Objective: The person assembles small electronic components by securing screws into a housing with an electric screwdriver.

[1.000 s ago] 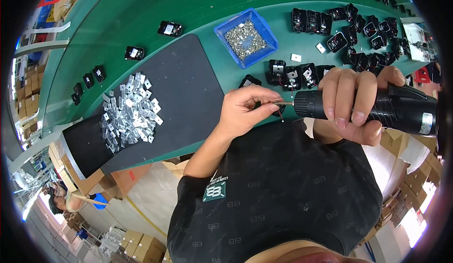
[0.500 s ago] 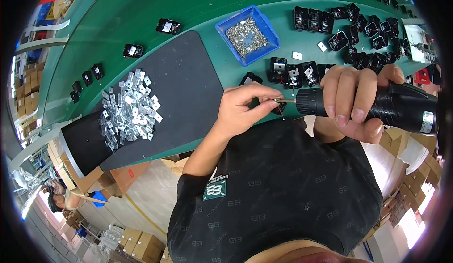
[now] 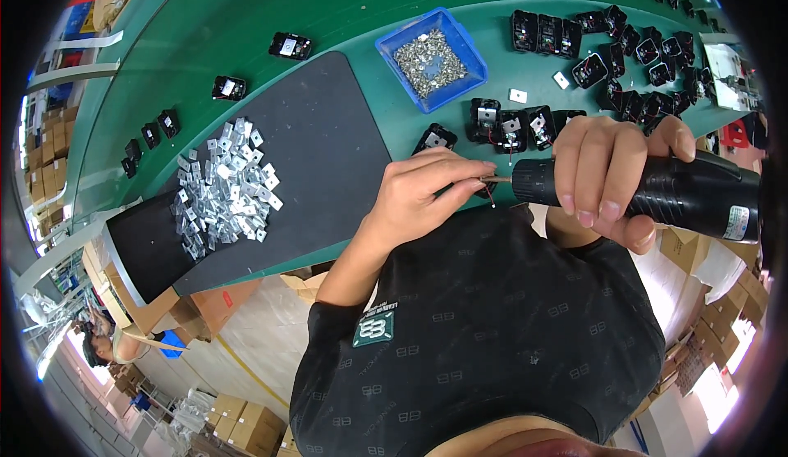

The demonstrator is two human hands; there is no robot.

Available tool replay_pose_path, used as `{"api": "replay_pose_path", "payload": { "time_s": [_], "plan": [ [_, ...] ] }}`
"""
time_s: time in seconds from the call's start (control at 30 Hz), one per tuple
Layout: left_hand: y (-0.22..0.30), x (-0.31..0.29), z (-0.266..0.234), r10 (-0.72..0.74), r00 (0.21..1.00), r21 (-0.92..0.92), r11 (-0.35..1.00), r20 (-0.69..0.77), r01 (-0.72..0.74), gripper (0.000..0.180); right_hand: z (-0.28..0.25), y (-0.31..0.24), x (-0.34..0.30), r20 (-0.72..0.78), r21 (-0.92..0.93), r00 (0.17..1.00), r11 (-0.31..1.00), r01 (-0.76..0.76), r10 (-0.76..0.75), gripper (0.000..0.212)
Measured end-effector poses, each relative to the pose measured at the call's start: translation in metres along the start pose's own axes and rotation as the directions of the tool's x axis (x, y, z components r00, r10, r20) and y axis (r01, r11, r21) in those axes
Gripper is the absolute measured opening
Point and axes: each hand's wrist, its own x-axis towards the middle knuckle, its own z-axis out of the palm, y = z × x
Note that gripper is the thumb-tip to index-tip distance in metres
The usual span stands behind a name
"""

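My right hand (image 3: pixel 611 178) wraps round a black electric screwdriver (image 3: pixel 689 194), held level with its bit (image 3: pixel 500 180) pointing left. My left hand (image 3: pixel 427 190) is closed in a pinch, thumb and forefinger meeting at the end of that bit. What lies between these fingertips is hidden. Just beneath them, a black housing with a thin red wire (image 3: pixel 490 193) shows only in part. Beyond my hands stand several open black housings (image 3: pixel 512 131) holding pale metal plates. A further black housing (image 3: pixel 435 137) lies right behind my left hand.
A blue bin (image 3: pixel 468 88) of small metal screws (image 3: pixel 423 57) stands at the back. Silver metal plates (image 3: pixel 234 182) are heaped on the dark mat (image 3: pixel 328 129) at left. More black housings (image 3: pixel 591 71) crowd the right; others dot the green surface (image 3: pixel 353 14) behind.
The bit's end now sits deeper between my left fingertips, where a small shiny tip showed before. The screwdriver and my right hand have shifted slightly left, its rear end dipping.
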Motion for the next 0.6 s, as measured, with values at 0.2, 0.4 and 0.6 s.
{"api": "replay_pose_path", "payload": {
  "time_s": [0.2,0.4,0.6],
  "plan": [
    [0.000,0.002,-0.003,0.066,0.997,0.072,0.995,0.036,-0.069,0.019,0.000,0.003,-0.001,0.026,0.006,1.000,1.000,0.002,-0.002,0.061],
    [0.000,0.002,-0.012,0.104,0.992,0.204,0.972,0.065,-0.115,0.041,-0.002,0.005,-0.007,-0.047,-0.038,0.999,0.999,-0.015,0.013,0.063],
    [-0.022,-0.022,-0.054,-0.193,0.951,0.598,0.801,0.241,0.011,0.066,-0.013,-0.002,-0.011,-0.043,-0.035,0.997,0.997,-0.064,0.062,0.074]
  ]
}}
